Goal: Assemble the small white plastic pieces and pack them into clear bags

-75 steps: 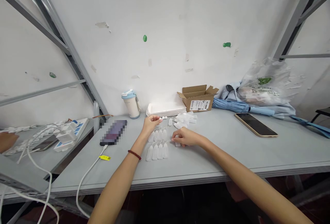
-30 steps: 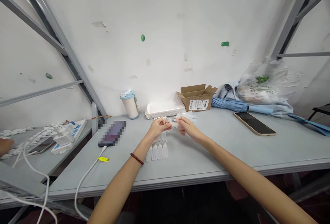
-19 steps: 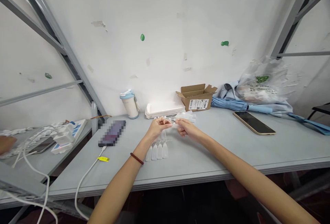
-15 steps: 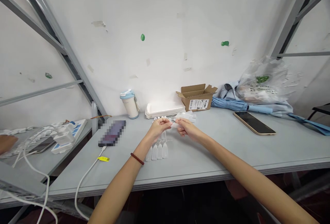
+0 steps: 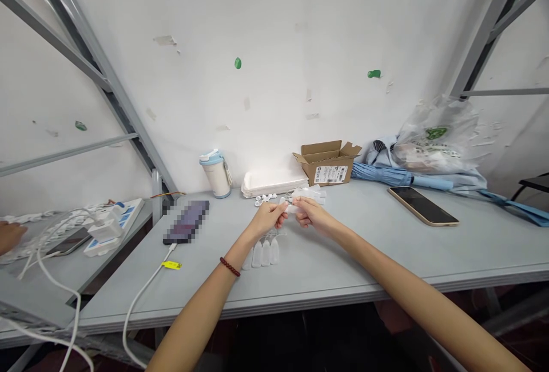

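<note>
Over the middle of the table, my left hand (image 5: 266,219) and my right hand (image 5: 314,213) are close together, both closed. A small translucent white piece (image 5: 292,209) is pinched between them; its exact kind is too small to tell. In front of my left hand lie several flat, rounded translucent white pieces (image 5: 266,253) in a row, with thin white ends toward the hands. Behind my left hand sit several small round white parts (image 5: 262,198). More flat white pieces (image 5: 312,192) are piled just behind my right hand.
Along the wall stand a tumbler (image 5: 215,175), white trays (image 5: 274,181), an open cardboard box (image 5: 328,165), a folded blue umbrella (image 5: 381,173) and a plastic bag (image 5: 437,140). Phones lie left (image 5: 187,222) and right (image 5: 422,205). Another person's hand (image 5: 11,236) is at far left, near white cables (image 5: 43,263).
My left hand has shifted slightly right and down, uncovering the small round white parts behind it. My right hand stays nearly in place. The other person's hand has moved a little.
</note>
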A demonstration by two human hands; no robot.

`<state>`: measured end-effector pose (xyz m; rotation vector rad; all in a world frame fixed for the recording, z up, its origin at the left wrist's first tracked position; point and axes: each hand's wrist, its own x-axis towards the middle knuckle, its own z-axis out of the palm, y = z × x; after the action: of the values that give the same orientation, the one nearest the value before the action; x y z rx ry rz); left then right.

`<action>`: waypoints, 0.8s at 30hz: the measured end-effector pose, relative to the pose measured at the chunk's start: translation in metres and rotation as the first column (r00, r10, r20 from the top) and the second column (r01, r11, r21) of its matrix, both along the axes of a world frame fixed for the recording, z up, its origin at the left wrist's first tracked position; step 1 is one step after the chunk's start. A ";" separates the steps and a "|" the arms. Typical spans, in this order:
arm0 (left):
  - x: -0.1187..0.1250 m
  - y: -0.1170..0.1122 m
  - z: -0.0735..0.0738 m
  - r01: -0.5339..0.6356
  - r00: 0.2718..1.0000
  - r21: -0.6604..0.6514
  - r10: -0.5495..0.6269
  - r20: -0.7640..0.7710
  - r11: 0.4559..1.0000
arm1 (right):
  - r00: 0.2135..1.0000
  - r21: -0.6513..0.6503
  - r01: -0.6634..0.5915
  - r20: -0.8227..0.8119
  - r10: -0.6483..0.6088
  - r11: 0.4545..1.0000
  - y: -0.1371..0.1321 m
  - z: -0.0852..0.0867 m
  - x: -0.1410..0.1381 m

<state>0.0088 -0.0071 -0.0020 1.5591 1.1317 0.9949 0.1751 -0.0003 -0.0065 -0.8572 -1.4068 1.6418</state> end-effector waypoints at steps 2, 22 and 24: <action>-0.001 -0.001 0.001 0.023 1.000 0.043 -0.023 -0.017 0.999 | 1.000 -0.009 -0.008 -0.003 0.008 1.000 0.001 0.000 0.001; 0.002 -0.001 0.000 0.071 0.997 -0.008 -0.071 -0.011 0.997 | 0.994 -0.060 -0.077 -0.079 0.072 0.995 0.003 0.000 0.002; 0.000 -0.001 0.000 0.082 0.996 0.024 -0.082 -0.028 0.996 | 0.993 -0.060 -0.085 -0.081 0.080 0.995 0.003 -0.002 0.002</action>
<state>0.0092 -0.0080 -0.0019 1.6301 1.0688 0.9388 0.1771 0.0024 -0.0081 -0.7700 -1.3582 1.7716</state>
